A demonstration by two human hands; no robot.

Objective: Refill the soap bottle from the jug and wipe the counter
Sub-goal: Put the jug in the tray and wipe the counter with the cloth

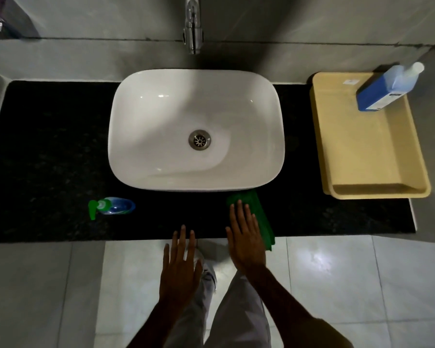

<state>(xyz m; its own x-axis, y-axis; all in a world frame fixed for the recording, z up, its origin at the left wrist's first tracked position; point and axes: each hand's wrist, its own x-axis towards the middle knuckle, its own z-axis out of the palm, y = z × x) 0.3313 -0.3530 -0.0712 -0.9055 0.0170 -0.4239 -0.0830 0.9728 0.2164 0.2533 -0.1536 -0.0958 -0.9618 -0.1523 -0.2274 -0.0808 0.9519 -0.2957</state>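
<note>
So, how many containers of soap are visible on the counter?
2. The soap bottle lies on the black counter, left of the sink. The blue jug stands in the yellow tray at the right.

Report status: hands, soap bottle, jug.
Both hands open: left hand empty, right hand over green cloth. Soap bottle capped on counter. Jug on tray. Nothing blocking.

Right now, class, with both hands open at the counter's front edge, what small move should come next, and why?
Probably reach the left hand to the soap bottle. It stands untouched left of the sink, while the jug sits far right in the tray. The right hand already lies flat on the green cloth.
</note>
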